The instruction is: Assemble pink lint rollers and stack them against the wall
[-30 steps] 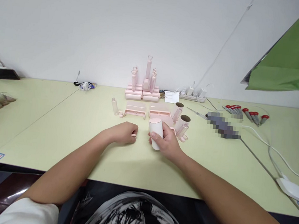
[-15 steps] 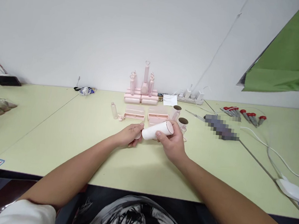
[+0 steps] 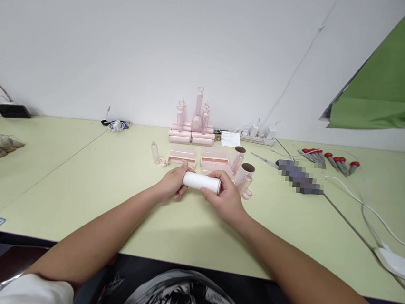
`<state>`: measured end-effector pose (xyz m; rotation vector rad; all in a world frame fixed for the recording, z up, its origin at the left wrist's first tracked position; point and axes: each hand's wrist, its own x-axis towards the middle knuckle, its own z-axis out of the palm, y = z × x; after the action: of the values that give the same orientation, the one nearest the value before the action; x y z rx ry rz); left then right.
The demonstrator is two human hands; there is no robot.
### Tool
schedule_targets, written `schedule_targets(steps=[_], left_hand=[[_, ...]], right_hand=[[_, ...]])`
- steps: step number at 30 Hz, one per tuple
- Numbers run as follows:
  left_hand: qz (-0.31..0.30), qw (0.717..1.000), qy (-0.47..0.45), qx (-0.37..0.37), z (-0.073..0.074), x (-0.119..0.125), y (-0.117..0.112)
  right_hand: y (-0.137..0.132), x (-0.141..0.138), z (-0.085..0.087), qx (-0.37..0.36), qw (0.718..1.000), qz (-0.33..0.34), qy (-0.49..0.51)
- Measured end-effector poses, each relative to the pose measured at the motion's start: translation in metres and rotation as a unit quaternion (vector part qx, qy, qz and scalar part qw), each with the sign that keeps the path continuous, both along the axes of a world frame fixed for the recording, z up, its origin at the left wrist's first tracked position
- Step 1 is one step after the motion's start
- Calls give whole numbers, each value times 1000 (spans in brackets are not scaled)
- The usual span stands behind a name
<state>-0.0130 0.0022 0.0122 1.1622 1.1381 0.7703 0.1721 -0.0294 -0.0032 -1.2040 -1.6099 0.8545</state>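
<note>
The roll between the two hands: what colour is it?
The roll is white; the head view shows it best.

Roll [image 3: 201, 182] btwn both hands, trays [image 3: 182, 155] behind it, screwdrivers [image 3: 327, 158] far right.

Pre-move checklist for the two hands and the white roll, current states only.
1. Right hand grip on the white roll: ok, fingers wrap its right half.
2. Left hand on the roll's left end: ok, fingers closed around it.
3. Anything small pinched in the left hand: cannot tell, hidden.
4. Roll lies level, left to right: ok.
5. Roll clear of the table: cannot tell from this view.
6. Pink trays and cardboard tubes apart from both hands: ok, though the tubes stand close behind the right hand.
</note>
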Motion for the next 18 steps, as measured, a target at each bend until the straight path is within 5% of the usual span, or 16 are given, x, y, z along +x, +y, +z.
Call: schedule_targets(steps=[12, 18], left_hand=[[-7, 999, -30, 7, -6, 2, -2], [13, 997, -77, -5, -13, 11, -5]], right_hand=[[-3, -2, 0, -34, 996, 76, -28], [-2, -2, 1, -26, 998, 45, -44]])
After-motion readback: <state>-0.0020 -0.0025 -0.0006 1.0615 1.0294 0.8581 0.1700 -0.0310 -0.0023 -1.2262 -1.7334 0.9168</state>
